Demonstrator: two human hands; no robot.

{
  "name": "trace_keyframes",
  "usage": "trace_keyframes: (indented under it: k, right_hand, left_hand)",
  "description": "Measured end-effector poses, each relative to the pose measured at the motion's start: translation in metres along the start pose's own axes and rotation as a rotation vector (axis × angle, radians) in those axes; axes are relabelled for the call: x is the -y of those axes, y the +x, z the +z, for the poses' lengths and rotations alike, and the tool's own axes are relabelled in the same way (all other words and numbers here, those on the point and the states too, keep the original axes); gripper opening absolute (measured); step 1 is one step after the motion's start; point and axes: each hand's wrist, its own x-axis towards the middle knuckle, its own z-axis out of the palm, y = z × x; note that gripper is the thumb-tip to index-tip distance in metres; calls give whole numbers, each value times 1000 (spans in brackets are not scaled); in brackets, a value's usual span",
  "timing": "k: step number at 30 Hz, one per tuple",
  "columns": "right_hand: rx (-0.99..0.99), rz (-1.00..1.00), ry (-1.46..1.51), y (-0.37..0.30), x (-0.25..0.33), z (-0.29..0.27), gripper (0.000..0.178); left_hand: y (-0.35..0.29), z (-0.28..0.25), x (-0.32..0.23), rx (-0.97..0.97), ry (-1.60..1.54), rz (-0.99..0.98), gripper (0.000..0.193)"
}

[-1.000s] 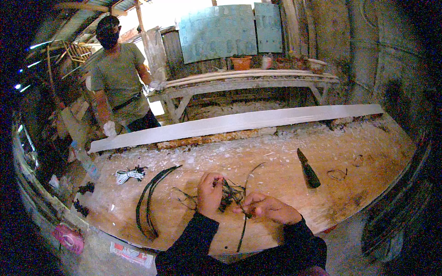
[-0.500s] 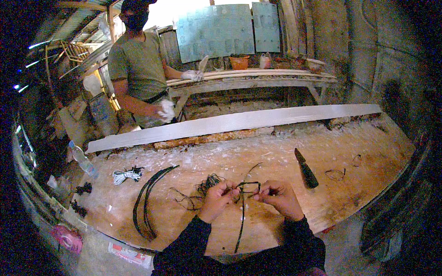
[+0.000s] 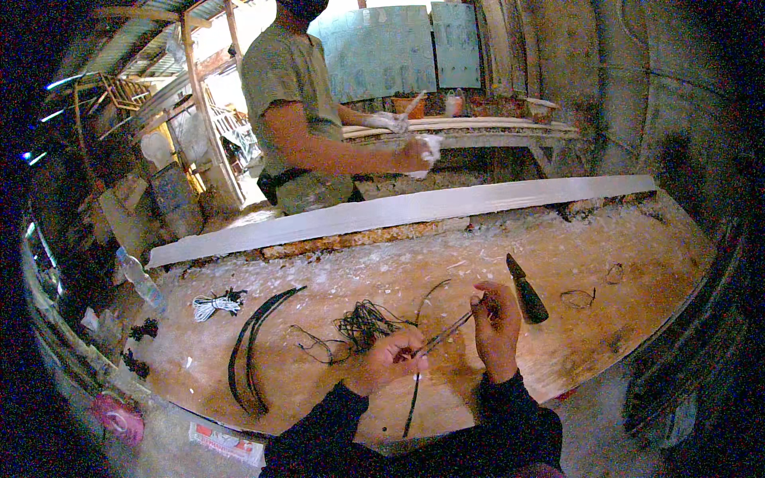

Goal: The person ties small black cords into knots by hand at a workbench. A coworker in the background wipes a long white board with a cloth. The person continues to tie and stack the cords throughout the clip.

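Observation:
A short dark cord [image 3: 449, 332] runs taut on a slant between my two hands, above the wooden board [image 3: 319, 398]. My left hand [image 3: 390, 360] is closed on its lower end, palm partly up. Higher and to the right, my right hand [image 3: 497, 331] pinches the other end. Below the left hand a thin black strip [image 3: 411, 406] lies on the board; a thin dark strand [image 3: 430, 299] lies beyond it. A tangle of black cord [image 3: 366, 323] rests just past my left hand. Close to my right hand lies a knife [image 3: 526, 291] with a dark handle.
Curved black strips [image 3: 249, 350], a white cord bundle [image 3: 217, 305] and a plastic bottle [image 3: 140, 279] are on the left. A long pale plank [image 3: 414, 209] borders the far side. Beyond it a gloved person [image 3: 299, 111] stands by another bench [image 3: 478, 137]. Thin loops [image 3: 578, 298] lie right.
My right hand has risen and turned, and the small cord loop between my hands is now a straight line. My left hand has lowered slightly. The person across has moved right.

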Motion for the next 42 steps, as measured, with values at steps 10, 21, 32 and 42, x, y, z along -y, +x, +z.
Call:
trace_keyframes:
  k: [10,21,32,42]
  right_hand:
    - [512,-185,-93,-2,14,-2,17]
    - [1107,-39,207,-9,21,0,17]
    - [553,-11,-121,-4,2,-3,13]
    - [70,-257,-319,3,0,4,13]
  left_hand:
    - [9,-26,8,-949,66,-165,14]
    - [8,-28,24,-839,-38,-162,7]
    - [5,-11,13,-72,74,-279,9]
    - [-2,0,2,95,-242,-245,15]
